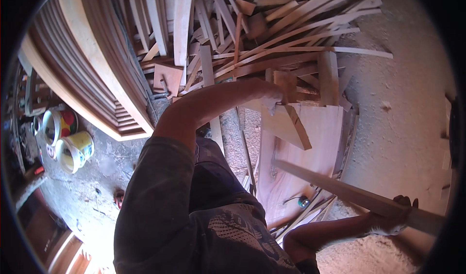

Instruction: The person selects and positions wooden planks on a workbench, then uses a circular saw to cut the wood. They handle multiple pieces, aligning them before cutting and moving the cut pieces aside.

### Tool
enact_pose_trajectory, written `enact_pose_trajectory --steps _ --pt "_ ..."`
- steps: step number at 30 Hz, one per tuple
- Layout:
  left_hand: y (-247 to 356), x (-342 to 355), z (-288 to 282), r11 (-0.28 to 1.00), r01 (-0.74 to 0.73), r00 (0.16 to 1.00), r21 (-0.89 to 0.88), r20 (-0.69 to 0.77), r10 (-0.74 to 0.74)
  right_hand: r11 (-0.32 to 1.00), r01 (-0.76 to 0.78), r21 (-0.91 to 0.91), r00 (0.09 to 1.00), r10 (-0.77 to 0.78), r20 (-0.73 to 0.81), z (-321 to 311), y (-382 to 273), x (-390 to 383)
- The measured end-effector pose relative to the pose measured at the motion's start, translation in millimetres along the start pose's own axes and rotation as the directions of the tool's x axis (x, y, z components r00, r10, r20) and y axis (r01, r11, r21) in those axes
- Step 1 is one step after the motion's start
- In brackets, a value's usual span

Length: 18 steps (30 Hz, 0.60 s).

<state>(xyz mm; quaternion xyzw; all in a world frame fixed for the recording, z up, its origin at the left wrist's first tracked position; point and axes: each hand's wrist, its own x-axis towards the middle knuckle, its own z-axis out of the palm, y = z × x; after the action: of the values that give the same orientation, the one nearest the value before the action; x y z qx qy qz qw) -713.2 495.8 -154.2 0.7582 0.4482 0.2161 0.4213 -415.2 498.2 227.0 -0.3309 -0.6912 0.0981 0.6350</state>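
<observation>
My left hand (273, 95) is at the end of an arm stretched across the top of the view. It grips the upper edge of a short wooden board (287, 124), which hangs tilted above a wide, pale wood panel (318, 140). At the lower right, my right hand (395, 215) is closed round a long wooden beam (340, 189). The beam slants from above the panel out to the right rim, and some fingers show over its top edge. Part of my left hand's grip is hidden by the board and the wrist.
Loose strips and offcuts (291, 26) are heaped at the back. Stacked curved-looking wooden frames (97, 55) lean at the left. Two buckets (75, 152) stand on the left floor. A small round green object (303, 201) lies near the panel's lower edge.
</observation>
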Motion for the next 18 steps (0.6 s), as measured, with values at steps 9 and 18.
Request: enact_pose_trajectory --steps 9,18 --pt "19 4 -8 0.98 0.142 0.988 -0.139 0.083 -0.132 0.785 0.231 -0.575 0.965 -0.11 0.237 -92 131 -78" --pt "30 -7 -21 0.999 0.034 0.999 -0.02 0.028 -0.033 0.604 -0.314 -0.733 0.638 0.706 0.308 -33 148 -191"
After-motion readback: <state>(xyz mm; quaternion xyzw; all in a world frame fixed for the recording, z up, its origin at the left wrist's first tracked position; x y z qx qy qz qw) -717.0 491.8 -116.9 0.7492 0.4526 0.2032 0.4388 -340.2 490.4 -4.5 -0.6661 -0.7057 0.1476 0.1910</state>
